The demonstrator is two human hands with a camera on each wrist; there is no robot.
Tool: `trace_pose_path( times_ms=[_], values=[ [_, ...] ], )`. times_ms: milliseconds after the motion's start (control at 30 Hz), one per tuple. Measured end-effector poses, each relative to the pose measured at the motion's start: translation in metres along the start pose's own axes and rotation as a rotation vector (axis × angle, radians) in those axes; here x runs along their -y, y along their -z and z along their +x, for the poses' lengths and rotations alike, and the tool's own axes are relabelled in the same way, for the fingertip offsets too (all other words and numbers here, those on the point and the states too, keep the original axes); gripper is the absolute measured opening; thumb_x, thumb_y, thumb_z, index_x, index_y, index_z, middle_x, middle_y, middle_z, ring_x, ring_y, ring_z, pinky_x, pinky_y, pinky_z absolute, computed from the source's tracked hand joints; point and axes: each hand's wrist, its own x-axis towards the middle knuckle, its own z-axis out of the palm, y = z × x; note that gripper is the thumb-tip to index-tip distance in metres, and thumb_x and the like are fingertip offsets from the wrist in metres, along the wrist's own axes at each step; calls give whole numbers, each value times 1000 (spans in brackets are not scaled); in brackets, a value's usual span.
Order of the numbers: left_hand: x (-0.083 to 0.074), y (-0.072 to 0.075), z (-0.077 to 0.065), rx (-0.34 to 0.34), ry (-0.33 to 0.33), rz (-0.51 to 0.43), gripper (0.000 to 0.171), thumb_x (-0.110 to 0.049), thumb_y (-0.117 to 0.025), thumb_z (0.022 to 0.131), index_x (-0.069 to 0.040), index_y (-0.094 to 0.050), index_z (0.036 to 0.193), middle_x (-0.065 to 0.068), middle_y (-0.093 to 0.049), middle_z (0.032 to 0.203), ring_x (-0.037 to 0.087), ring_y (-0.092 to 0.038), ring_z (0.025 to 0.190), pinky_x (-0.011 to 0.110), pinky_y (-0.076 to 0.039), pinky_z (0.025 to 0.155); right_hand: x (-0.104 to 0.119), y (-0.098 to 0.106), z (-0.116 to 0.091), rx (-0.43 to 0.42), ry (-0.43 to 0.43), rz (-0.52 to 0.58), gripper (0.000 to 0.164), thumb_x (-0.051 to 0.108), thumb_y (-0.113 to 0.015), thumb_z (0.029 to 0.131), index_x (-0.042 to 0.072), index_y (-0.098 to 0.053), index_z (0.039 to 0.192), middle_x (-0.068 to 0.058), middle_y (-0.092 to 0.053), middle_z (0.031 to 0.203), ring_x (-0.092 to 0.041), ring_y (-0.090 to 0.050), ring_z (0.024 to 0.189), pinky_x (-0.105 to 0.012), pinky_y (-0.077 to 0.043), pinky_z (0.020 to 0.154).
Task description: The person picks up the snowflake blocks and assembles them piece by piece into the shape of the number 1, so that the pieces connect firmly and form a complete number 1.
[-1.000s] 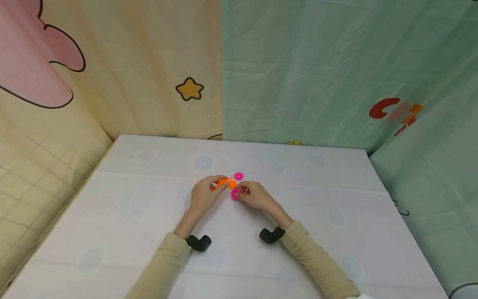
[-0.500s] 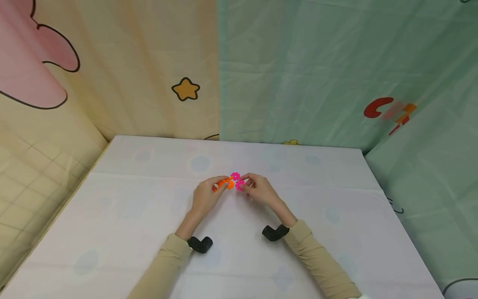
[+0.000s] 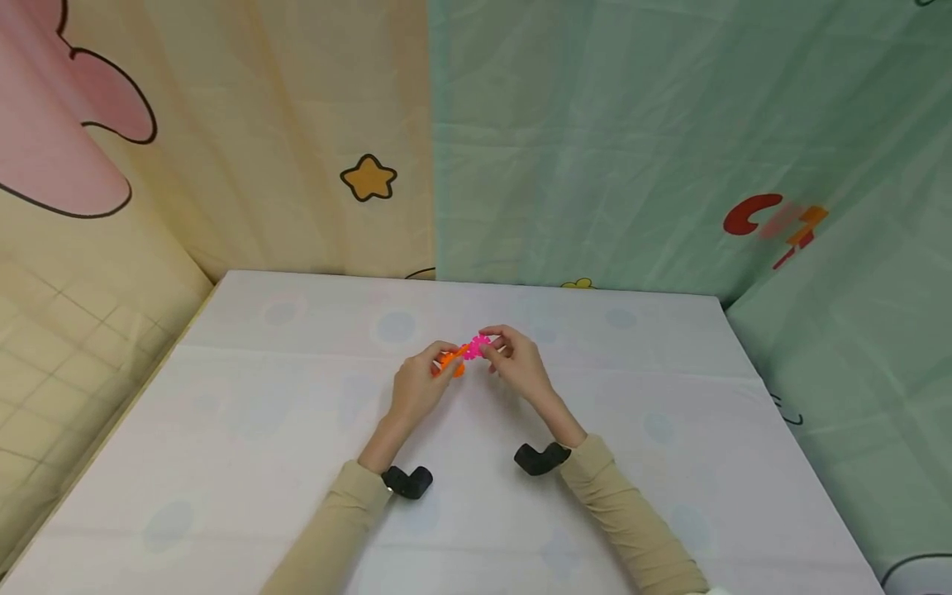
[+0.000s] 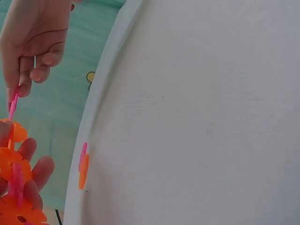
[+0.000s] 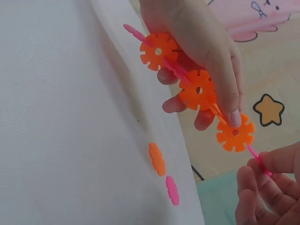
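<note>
Joining of notched discs, the work raised above the table (image 3: 476, 504) at about mid-width, nearer its far edge than its near edge. Your left hand (image 3: 415, 387) pinches a chain (image 5: 190, 93) of orange and pink discs near its free end, thumb against the end orange disc (image 5: 236, 141), the other fingers behind the links. Your right hand (image 3: 520, 364) pinches a single pink disc (image 4: 14, 105) between thumb and fingers, edge-on to the right wrist view. Its rim meets the end orange disc; whether the notches have engaged cannot be told. On the table toward the far edge lie a loose orange disc (image 5: 157, 159) and, just beside it, a loose pink disc (image 5: 173, 190).

The step in hand appears to be adding the pink disc to the chain. The next move would call for you to keep the two discs crosswise, bring notch to notch, and press along the chain's line while your left thumb braces the end disc; a skewed push could slip off the notch or twist the neighbouring links.
</note>
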Motion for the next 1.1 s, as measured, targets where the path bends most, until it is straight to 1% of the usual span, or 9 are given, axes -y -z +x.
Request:
trace_pose_path(
  times_ms=[100,267,400,567,733,933,1000,1100],
  values=[
    [-2,-1,-1,1,5,-16,23,-26,-68,90,-14,-67,109,6,-68,82,12,-53,55,22,-38,50,1,0,0,-33,4,10,27,13,-61,93,6,-62,120,-19,-64,88,-39,-64,68,-20,-45,52],
    [-2,-4,-1,-3,18,-65,22,-26,-67,90,-13,-67,108,5,-68,79,11,-59,54,21,-40,49,1,0,0,-54,10,40,27,14,-61,93,6,-62,119,-18,-64,87,-41,-63,68,-19,-43,51],
    [-1,-7,0,-18,27,-122,22,-24,-67,90,-9,-67,107,6,-68,74,10,-59,53,21,-41,48,1,0,0,-67,7,65,27,15,-62,93,7,-62,119,-16,-65,86,-42,-63,67,-19,-43,50],
    [-1,-9,1,-24,17,-157,21,-23,-67,90,-8,-68,105,5,-69,77,9,-59,54,21,-42,47,2,-2,1,-72,-3,69,27,16,-62,93,8,-62,119,-16,-66,87,-42,-63,67,-19,-44,50],
    [-2,-8,0,-9,21,-143,21,-25,-66,91,-10,-68,106,5,-70,80,10,-61,57,21,-44,51,1,-2,2,-75,10,65,24,15,-61,94,8,-64,117,-19,-66,87,-41,-60,64,-19,-42,49],
    [-1,-5,-2,4,3,-86,19,-25,-66,91,-14,-67,106,3,-70,81,11,-60,59,22,-44,54,0,-2,1,-75,56,6,22,16,-61,94,9,-68,114,-14,-64,81,-34,-57,58,-20,-42,50],
    [-1,-4,-2,5,-10,-59,17,-26,-66,92,-14,-67,104,2,-70,80,12,-60,60,24,-44,56,1,-1,1,-69,63,-8,23,17,-62,94,10,-69,114,-13,-65,82,-34,-58,59,-20,-43,51],
    [-1,-4,-1,6,-24,-28,15,-26,-66,91,-15,-67,101,1,-71,81,13,-59,62,25,-45,58,1,-2,1,-64,59,-5,25,19,-63,93,9,-68,116,-16,-66,84,-36,-61,63,-19,-44,51]
  ],
)
